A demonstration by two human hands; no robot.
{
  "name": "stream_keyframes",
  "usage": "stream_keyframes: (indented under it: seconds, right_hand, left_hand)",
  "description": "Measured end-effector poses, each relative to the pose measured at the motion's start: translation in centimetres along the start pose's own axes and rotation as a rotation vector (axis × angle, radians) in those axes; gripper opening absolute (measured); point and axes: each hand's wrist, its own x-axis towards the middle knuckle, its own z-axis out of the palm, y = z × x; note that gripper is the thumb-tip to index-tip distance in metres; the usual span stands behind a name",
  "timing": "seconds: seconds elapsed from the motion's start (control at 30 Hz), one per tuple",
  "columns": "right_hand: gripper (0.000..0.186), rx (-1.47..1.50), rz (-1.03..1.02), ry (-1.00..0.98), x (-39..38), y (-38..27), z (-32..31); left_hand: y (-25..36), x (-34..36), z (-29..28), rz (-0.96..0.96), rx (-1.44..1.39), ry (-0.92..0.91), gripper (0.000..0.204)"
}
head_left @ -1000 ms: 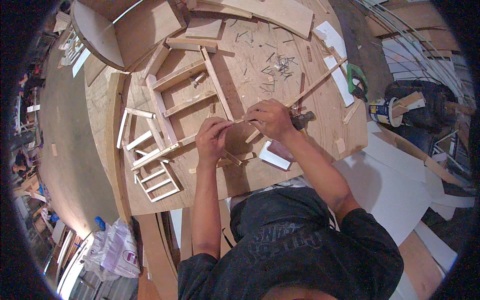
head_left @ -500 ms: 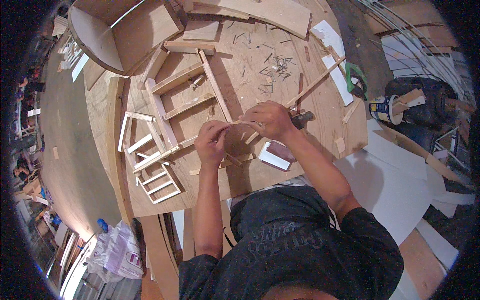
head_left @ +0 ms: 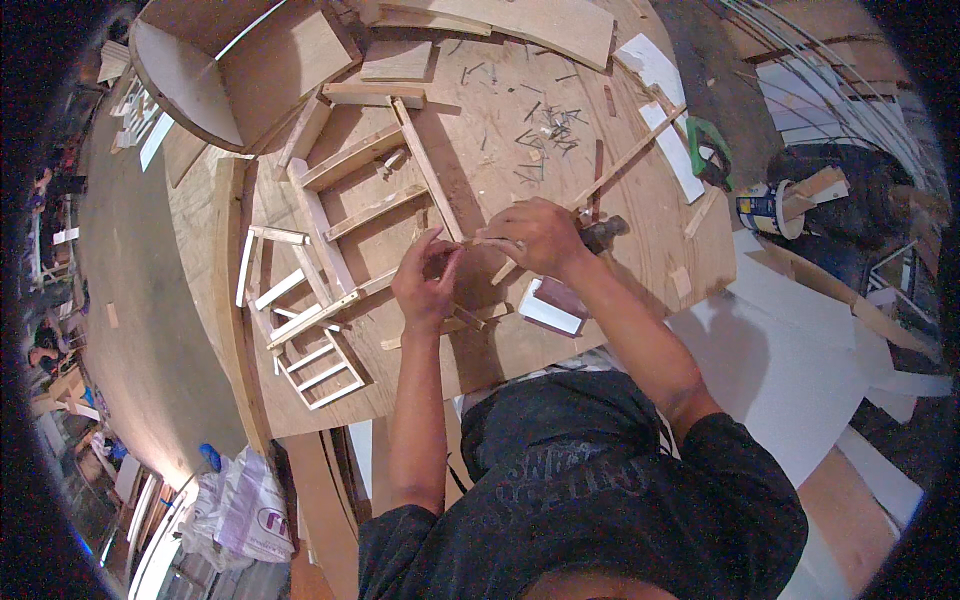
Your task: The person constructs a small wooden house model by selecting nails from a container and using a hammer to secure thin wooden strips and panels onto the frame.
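Observation:
My right hand (head_left: 535, 235) is closed on a short, thin light wood piece (head_left: 472, 242) at the lower right corner of a wooden frame (head_left: 372, 205) with crossbars. Beside that same corner my left hand (head_left: 425, 280) has thumb and forefinger apart, with nothing visible held between them. A dark hammer (head_left: 603, 233) lies partly hidden behind my right hand. A small white-and-brown block (head_left: 550, 305) lies below it, and small white slatted pieces (head_left: 315, 370) sit at the lower left of the frame.
A curved plywood box (head_left: 230, 85) stands at the back left of the table (head_left: 640, 270). Scattered nails (head_left: 550, 130), loose strips (head_left: 630, 160) and a green-handled tool (head_left: 710, 150) lie rightward. A bucket of offcuts (head_left: 775, 210) stands right of the table; a bag (head_left: 240, 510) is lower left.
My left thumb and forefinger have spread apart from their earlier pinch. My right hand has stayed at the frame's corner, nearly unmoved.

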Motion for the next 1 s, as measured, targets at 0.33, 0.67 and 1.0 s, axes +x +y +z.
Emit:
stream_keyframes:
  seconds: [0.33,0.67,1.0]
  right_hand:
    - [0.017,0.02,-0.025,0.066,-0.1,-0.1,0.2]
    - [0.02,0.02,0.02,-0.008,0.2,0.1,0.3]
    - [0.035,-0.188,0.664,0.452,-7.9,-5.1,-3.2]
  left_hand:
    - [-0.1,0.1,-0.2,0.071,0.014,-0.007,0.046]
    - [1.1,0.9,-0.7,0.129,0.17,-0.069,0.029]
    - [0.8,0.7,-0.9,0.135,0.185,-0.077,0.024]
